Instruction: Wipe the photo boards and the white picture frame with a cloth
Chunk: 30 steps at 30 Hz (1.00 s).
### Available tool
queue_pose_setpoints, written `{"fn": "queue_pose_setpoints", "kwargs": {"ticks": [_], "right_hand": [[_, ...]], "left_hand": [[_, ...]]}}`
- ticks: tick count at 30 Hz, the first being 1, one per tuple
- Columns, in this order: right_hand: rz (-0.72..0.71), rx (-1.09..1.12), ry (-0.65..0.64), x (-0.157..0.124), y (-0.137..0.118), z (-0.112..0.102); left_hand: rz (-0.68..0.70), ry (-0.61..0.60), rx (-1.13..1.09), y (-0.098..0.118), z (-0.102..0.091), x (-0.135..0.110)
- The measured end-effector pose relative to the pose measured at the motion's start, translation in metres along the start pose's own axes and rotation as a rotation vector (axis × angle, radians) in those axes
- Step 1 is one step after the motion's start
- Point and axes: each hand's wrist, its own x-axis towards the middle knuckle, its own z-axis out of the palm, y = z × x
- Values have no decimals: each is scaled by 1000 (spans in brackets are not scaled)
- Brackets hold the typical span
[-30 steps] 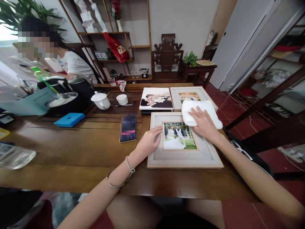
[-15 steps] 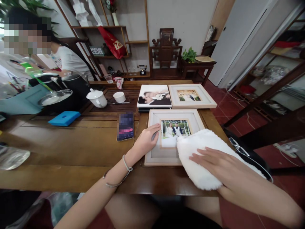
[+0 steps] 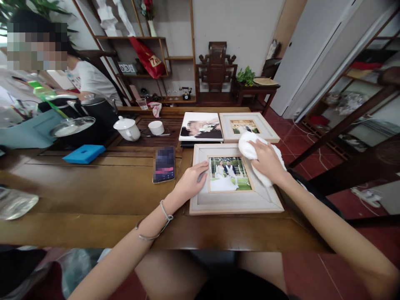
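Observation:
A picture frame point(image 3: 237, 206) with a pale wide border lies flat near the table's front edge; its photo shows a couple in wedding clothes on grass. My left hand point(image 3: 191, 180) rests on the frame's left side with its fingers stretched out. At the upper right corner of the frame, my right hand point(image 3: 268, 160) grips a bunched white towel point(image 3: 248, 146) against the border. Part of the towel hangs past the frame's right side. A phone point(image 3: 164, 164) with a lit screen lies left of my left hand.
Behind lie a second picture frame point(image 3: 262, 132) and a white photo album point(image 3: 200, 126). To the left are a blue box-like item point(image 3: 84, 154), a lidded white teacup point(image 3: 127, 129), a small white cup point(image 3: 156, 128) and a glass-lidded pot point(image 3: 73, 128). A person point(image 3: 96, 81) sits at the far left.
My right hand has moved the towel up and away from me, from the frame's lower right to its upper right corner, uncovering the photo. My left hand stays in place.

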Motion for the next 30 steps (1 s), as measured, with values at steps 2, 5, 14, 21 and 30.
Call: {"fn": "queue_pose_setpoints", "kwargs": {"ticks": [2,5,14,21,30], "right_hand": [[-21,3,-28,11,-5,6],[-127,22,-115,6,-25,11],[-523,333,-607,-100,-57,-75],[-271,137,-400,-78,-25,-50],[-93,7,-160,10,-41,11]], "left_hand": [[-3,5,-4,0,0,0],[-15,14,-18,-1,1,0],[-18,18,-28,-2,2,-1],[4,30,-26,-3,2,0],[37,43,-1,-5,4,0]]}}
